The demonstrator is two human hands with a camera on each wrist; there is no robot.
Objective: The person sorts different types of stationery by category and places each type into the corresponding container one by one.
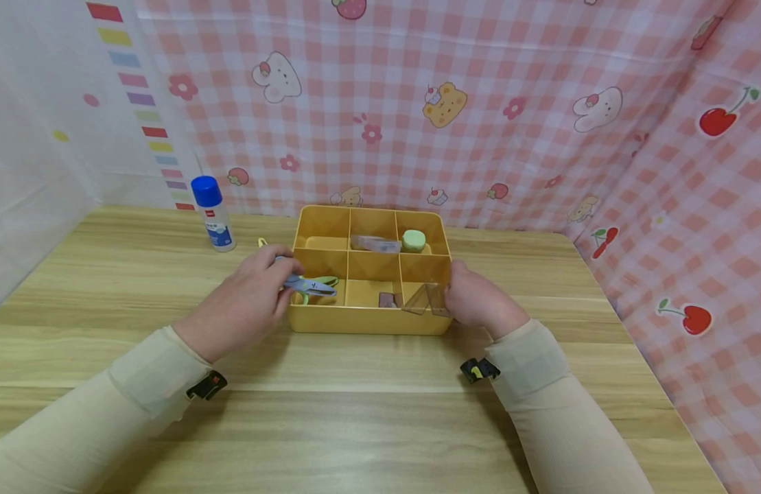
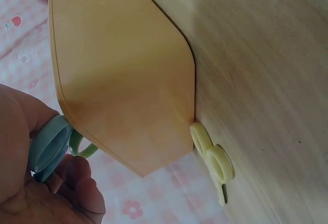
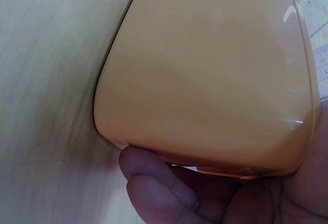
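Note:
My left hand (image 1: 244, 302) pinches the handles of blue scissors (image 1: 312, 285), whose blades lie over the front left compartment of a yellow divided box (image 1: 368, 320). Green scissors (image 1: 329, 280) show beneath them in that compartment. In the left wrist view, the blue handle rings (image 2: 48, 147) sit between thumb and fingers. At the box's right end, my right hand (image 1: 484, 302) grips its side; the right wrist view has the fingers (image 3: 154, 175) curled along the wall (image 3: 205, 80). A clear set square (image 1: 426, 300) leans in the front right compartment.
Yellow scissors (image 2: 212, 157) lie on the table against the box's left end. A blue-capped glue bottle (image 1: 213, 216) stands farther left. Inside the box are a small green rounded item (image 1: 413, 241), a translucent flat piece (image 1: 377, 243) and a small purplish block (image 1: 387, 300). A checked curtain (image 1: 380, 103) hangs behind.

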